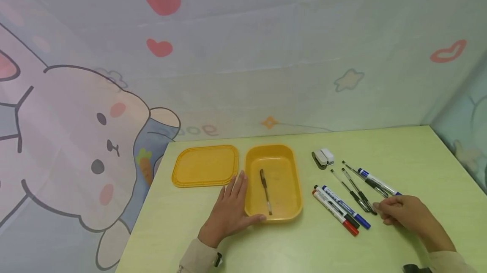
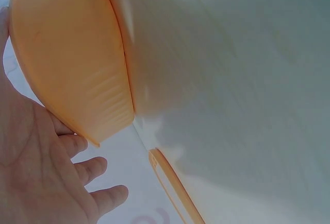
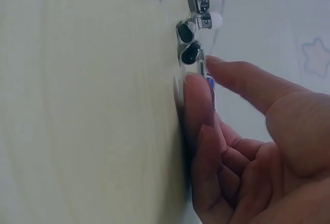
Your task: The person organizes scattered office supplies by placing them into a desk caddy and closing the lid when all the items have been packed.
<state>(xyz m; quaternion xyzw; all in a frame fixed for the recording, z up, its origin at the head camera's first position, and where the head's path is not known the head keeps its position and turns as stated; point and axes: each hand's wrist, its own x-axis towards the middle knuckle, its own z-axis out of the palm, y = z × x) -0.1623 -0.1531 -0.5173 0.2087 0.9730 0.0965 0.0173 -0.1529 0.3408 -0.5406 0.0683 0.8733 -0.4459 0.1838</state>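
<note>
My left hand [image 1: 228, 211] rests against the left side of a yellow plastic box [image 1: 283, 188], fingers straight and thumb along the near rim. The left wrist view shows its fingertips at the box wall [image 2: 77, 59]. Inside the box lies one gel pen [image 1: 264, 188] with a dark grip. At the right, my right hand [image 1: 407, 216] has thumb and index finger at the capped end of a black gel pen [image 1: 357, 190]. In the right wrist view, pen caps [image 3: 190, 53] show just beyond the fingertips; whether they pinch a pen is unclear.
A yellow lid [image 1: 205, 165] lies left of the box. Red, black and blue markers [image 1: 338, 209] lie between box and right hand. Behind them is a small stapler [image 1: 322, 158]. Another gel pen [image 1: 370, 182] and a blue marker [image 1: 378, 182] lie near the right hand.
</note>
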